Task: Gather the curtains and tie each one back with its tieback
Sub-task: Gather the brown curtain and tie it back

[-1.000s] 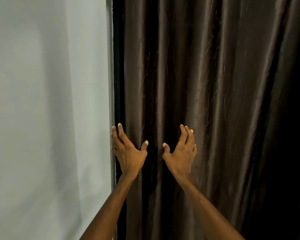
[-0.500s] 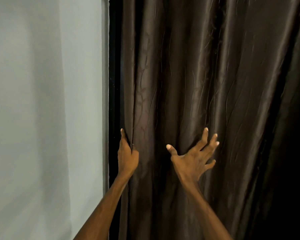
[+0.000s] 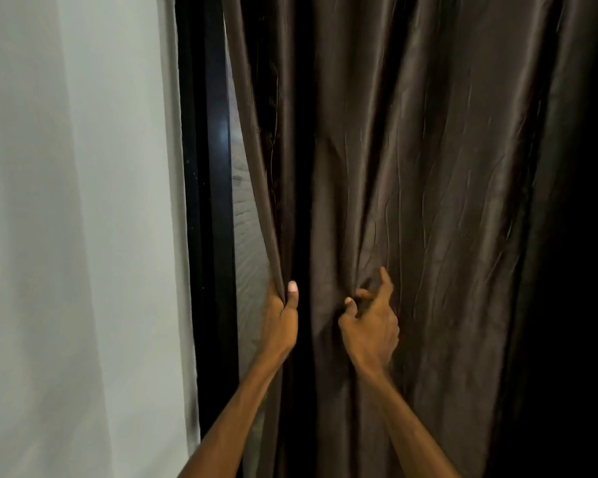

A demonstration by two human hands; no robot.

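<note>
A dark brown satin curtain [image 3: 428,201] hangs in long folds over most of the view. My left hand [image 3: 282,319] grips the curtain's left edge, thumb in front and fingers behind the cloth. My right hand [image 3: 370,319] is a little to the right at the same height, its fingers curled into a fold of the fabric. The cloth between the two hands is bunched into pleats. No tieback is in sight.
A black window frame [image 3: 208,201] runs down just left of the curtain, with a narrow strip of glass [image 3: 249,236] uncovered beside it. A pale grey wall [image 3: 76,236] fills the left. The far right is in deep shadow.
My left hand has pulled the curtain edge to the right, uncovering the frame and a strip of glass. My right hand, spread flat before, has closed its fingers into a fold.
</note>
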